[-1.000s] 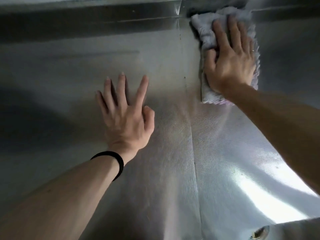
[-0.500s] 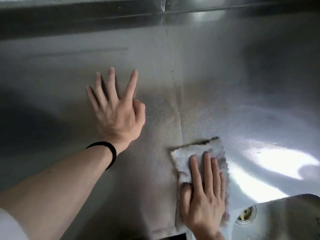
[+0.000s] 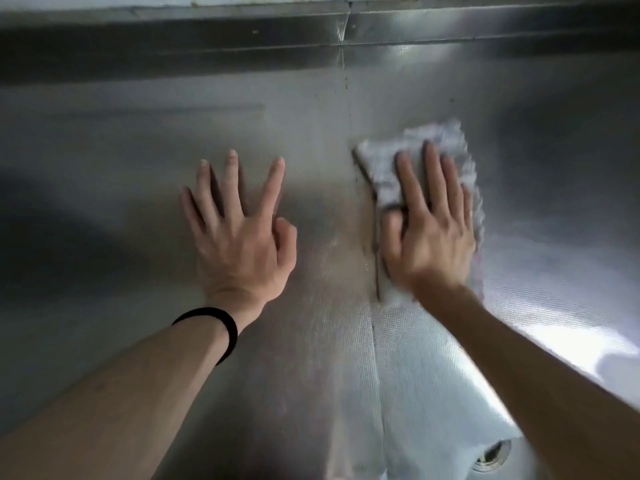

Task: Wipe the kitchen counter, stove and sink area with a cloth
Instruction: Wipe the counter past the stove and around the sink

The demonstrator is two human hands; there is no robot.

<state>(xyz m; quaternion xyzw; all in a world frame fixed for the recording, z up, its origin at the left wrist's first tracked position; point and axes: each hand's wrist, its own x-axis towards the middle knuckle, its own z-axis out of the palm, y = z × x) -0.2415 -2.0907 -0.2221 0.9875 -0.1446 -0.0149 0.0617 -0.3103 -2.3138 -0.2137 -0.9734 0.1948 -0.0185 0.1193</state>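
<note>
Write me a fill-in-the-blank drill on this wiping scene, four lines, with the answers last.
1. The right hand presses the ____ flat on the steel counter.
2. The left hand, fingers spread on the bare metal, holds ____.
3. A ____ band circles the left wrist.
4. The drain shows at the lower ____ of the view.

Missing words: cloth; nothing; black; right.

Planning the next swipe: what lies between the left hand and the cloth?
Only bare steel counter crossed by a seam, no object, between the left hand and the cloth; the head view shows it.
</note>
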